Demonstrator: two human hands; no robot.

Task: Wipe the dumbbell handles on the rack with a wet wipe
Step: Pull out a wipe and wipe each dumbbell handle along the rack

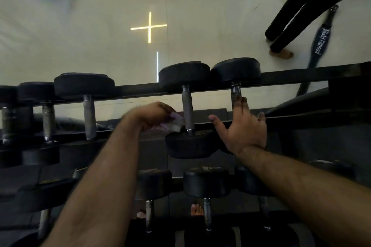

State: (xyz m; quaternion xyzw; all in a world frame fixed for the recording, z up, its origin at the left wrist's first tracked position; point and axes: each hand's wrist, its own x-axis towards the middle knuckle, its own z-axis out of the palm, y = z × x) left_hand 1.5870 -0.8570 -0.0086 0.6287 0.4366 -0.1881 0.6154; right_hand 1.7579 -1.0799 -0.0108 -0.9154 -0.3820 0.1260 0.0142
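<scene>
Several dumbbells lie across the rack. The left hand clutches a crumpled wipe just beside the middle dumbbell's handle. The right hand, fingers spread, rests flat on the next dumbbell's handle.

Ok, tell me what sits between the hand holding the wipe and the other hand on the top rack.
In the head view, one dumbbell handle stands between the left hand, which grips the wet wipe, and the right hand.
</scene>
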